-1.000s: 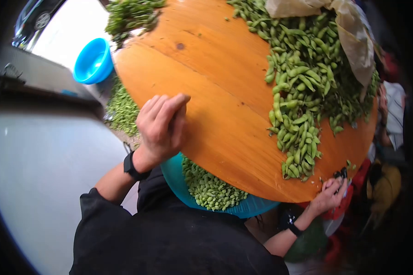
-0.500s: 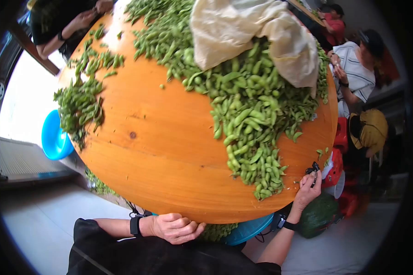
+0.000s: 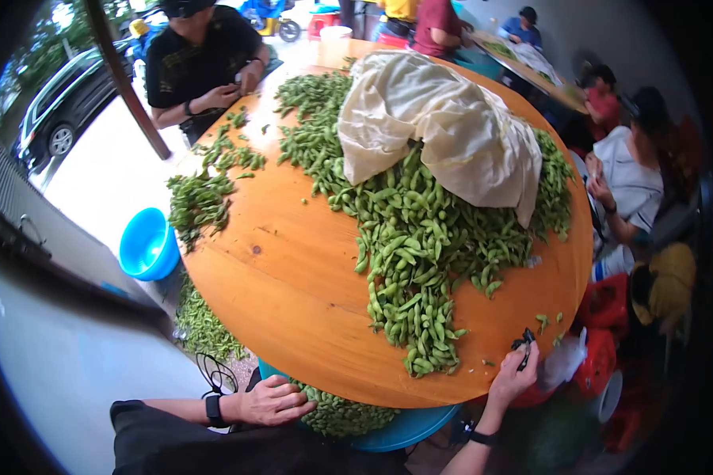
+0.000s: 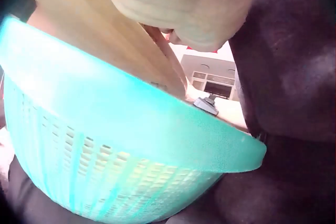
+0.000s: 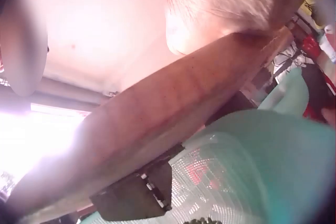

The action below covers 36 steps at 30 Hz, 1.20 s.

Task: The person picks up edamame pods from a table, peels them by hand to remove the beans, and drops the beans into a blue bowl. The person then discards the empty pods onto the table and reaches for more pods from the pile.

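Note:
In the head view my left hand [image 3: 273, 401] hangs at the near table edge, over a teal basket [image 3: 424, 427] of shelled green beans [image 3: 341, 413]. Its fingers are loosely curled with nothing visible in them; the left wrist view has the hand [image 4: 184, 3] above the basket's rim. My right hand [image 3: 513, 378] is at the right edge of the table, its fingers around a small black object [image 3: 523, 340] whose kind I cannot tell. Green soybean pods [image 3: 420, 261] lie heaped on the round wooden table [image 3: 293, 317], partly under a pale cloth [image 3: 444, 134].
A blue basin [image 3: 148, 245] stands on the floor at the left, near a heap of green pods [image 3: 202, 324]. A leafy pile [image 3: 198, 202] lies on the table's left side. People sit around, one in black [image 3: 202, 71] across the table. Red stools [image 3: 598, 360] stand at the right.
The head view has tilted up, bringing in more of the far side. My left hand has dropped from above the table to the near edge, over the basket. The right hand keeps the black object.

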Tool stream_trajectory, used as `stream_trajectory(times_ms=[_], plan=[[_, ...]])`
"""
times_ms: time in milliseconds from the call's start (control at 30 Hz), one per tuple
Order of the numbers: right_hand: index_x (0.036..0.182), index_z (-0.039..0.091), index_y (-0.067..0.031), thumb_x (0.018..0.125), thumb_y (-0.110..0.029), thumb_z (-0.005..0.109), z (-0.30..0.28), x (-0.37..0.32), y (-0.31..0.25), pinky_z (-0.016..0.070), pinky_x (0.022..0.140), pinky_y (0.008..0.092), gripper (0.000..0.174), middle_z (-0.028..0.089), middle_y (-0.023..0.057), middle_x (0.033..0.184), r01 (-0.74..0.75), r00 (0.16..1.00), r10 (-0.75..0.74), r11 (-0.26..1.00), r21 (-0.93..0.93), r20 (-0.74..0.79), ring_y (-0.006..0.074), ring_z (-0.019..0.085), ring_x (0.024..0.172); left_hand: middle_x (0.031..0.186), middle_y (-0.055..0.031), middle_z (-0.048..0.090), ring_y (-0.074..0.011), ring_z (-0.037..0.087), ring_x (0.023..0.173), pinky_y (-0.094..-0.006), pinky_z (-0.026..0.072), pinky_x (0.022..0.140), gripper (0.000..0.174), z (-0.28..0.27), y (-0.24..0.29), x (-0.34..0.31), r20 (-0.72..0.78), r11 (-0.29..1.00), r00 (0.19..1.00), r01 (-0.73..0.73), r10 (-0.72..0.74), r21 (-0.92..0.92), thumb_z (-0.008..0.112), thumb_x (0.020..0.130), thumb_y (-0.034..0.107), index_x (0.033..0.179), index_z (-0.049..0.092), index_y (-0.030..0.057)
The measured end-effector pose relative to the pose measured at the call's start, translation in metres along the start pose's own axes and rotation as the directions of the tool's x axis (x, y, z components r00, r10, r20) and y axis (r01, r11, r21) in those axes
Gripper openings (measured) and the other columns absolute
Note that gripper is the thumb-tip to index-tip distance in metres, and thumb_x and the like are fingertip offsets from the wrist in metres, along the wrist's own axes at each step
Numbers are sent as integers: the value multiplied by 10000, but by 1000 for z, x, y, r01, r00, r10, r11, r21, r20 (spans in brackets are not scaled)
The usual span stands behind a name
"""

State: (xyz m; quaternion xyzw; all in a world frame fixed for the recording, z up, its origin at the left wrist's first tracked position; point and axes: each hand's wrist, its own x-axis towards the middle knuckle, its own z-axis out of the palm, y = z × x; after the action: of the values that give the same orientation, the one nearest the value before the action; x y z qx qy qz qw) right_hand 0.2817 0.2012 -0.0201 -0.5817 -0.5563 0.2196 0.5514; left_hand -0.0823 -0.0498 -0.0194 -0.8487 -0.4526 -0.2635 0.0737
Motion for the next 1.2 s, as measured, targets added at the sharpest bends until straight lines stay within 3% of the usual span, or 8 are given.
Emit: stream_trajectory(times_ms=[233,333,400,500,767,967,1067,1200], plan=[[1140,590,69,957,-59,509,-6,1,8,423,516,284,238,538,57,724,78,995,-76,996,-34,61,128,497,584,1276,-130,504,-255,521,1080,-375,425,870,437,-9,48,-59,520,962,848,215,-100,-166,497,900,266,1290,545,73],[1155,582,86,957,-56,503,-7,2,10,452,545,300,256,588,92,781,65,996,-63,998,-23,69,150,537,616,1293,-134,497,-273,509,1095,-412,410,902,418,-6,47,-52,552,996,831,89,-67,-13,507,887,283,1242,571,70],[1206,560,45,982,-74,485,-4,5,27,327,492,231,264,440,-29,708,178,982,-176,984,-12,67,55,397,575,1219,-107,515,-239,503,1085,-387,414,841,346,0,45,-43,528,994,842,94,-110,58,538,822,275,1107,617,97],[1218,556,53,982,-67,485,-6,9,28,329,492,233,274,464,-22,722,120,986,-122,992,26,112,56,394,577,1068,-82,493,-241,500,1033,-390,399,865,289,10,56,-40,441,991,897,85,-33,-100,541,811,287,1010,602,87],[1227,546,70,994,-87,490,-2,13,31,399,552,260,286,523,26,767,271,962,-270,962,-17,23,98,455,625,1311,-161,483,-306,482,1213,-411,411,937,455,-5,88,-40,455,972,884,191,-110,-136,504,861,326,1178,565,5],[1210,558,62,1002,-105,493,-1,9,27,384,528,275,275,511,26,728,264,964,-262,963,-54,41,100,450,603,1233,-135,488,-272,492,1131,-381,405,900,386,-3,88,-67,444,983,891,153,-94,-98,483,865,313,1121,596,47],[1181,564,87,987,-71,494,-6,4,5,479,590,316,260,623,128,823,108,991,-103,992,-59,83,176,574,658,1214,-128,486,-265,496,1095,-370,404,892,401,-11,74,-58,438,977,896,158,-81,-141,480,874,291,1174,582,45],[1177,581,51,978,-111,518,3,-23,-19,405,491,250,264,534,24,677,-115,986,108,992,57,126,90,482,550,1157,-180,521,-324,531,1040,-430,430,894,455,-4,43,-48,434,935,898,88,75,-343,503,890,291,1239,555,4]])
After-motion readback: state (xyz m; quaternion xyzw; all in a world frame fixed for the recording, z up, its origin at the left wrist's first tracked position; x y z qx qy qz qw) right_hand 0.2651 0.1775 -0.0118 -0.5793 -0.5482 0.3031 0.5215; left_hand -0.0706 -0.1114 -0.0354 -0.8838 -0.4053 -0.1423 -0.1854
